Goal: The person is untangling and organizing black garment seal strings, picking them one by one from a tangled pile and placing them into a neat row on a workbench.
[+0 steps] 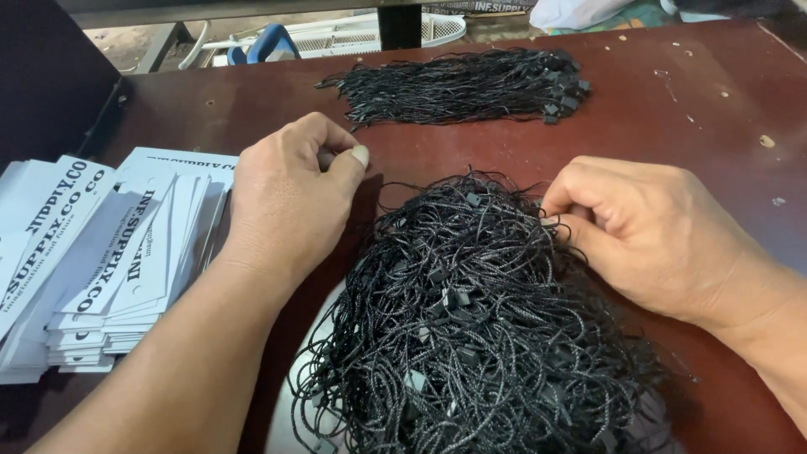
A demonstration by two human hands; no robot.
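A big tangled heap of black string loops (471,328) with small black plastic clasps lies in front of me on the dark red table (689,126). My right hand (647,231) pinches a strand at the heap's upper right edge. My left hand (290,197) hovers just left of the heap, thumb and fingers closed together; whether anything is between them I cannot tell. Stacks of white paper tags (109,261) with black print lie fanned out under and left of my left wrist.
A second, neatly laid bundle of black strings (462,84) rests farther back on the table. Beyond the table's far edge are a white wire rack (370,34) and a blue object. A dark panel (46,76) stands at the far left.
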